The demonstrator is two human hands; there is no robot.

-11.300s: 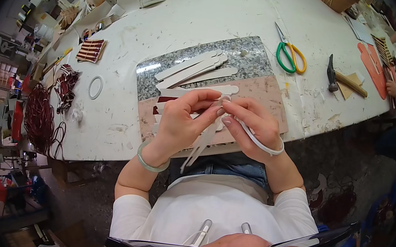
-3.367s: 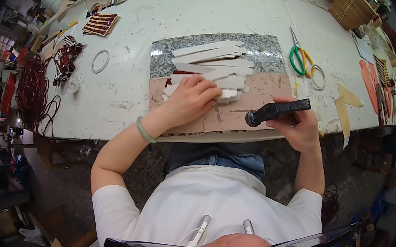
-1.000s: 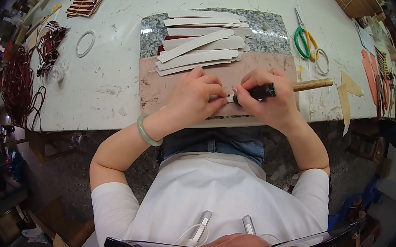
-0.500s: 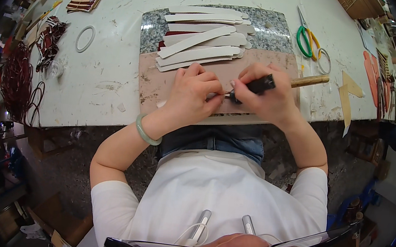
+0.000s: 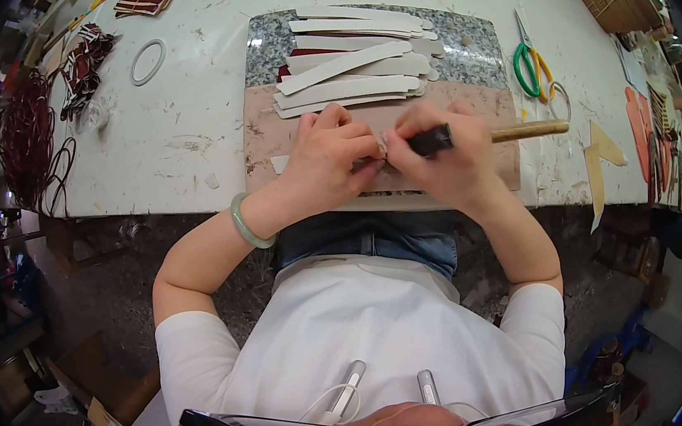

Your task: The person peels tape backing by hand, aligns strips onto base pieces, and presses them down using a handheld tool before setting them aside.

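My right hand (image 5: pixel 451 154) is closed around the black head of a hammer (image 5: pixel 432 139), whose wooden handle sticks out to the right beyond the hand. Its fingertips meet those of my left hand (image 5: pixel 332 152) low over a pinkish-brown mat (image 5: pixel 262 134). The left fingers are curled and pinched together over a small dark piece, mostly hidden, that I cannot make out. Just beyond the hands lies a loose pile of white strips (image 5: pixel 350 89), some showing dark red beneath. A small white scrap (image 5: pixel 280 163) rests beside my left wrist.
A speckled stone slab (image 5: pixel 474 52) extends under the mat's far side. Scissors (image 5: pixel 527 66) with green and yellow handles lie right of it, near a tan paper piece (image 5: pixel 593 169). At left are a grey ring (image 5: pixel 148 62) and dark red cord (image 5: pixel 28 143).
My right hand has moved left and slightly away from me with the hammer, closer to my left hand. The left hand stays nearly in place.
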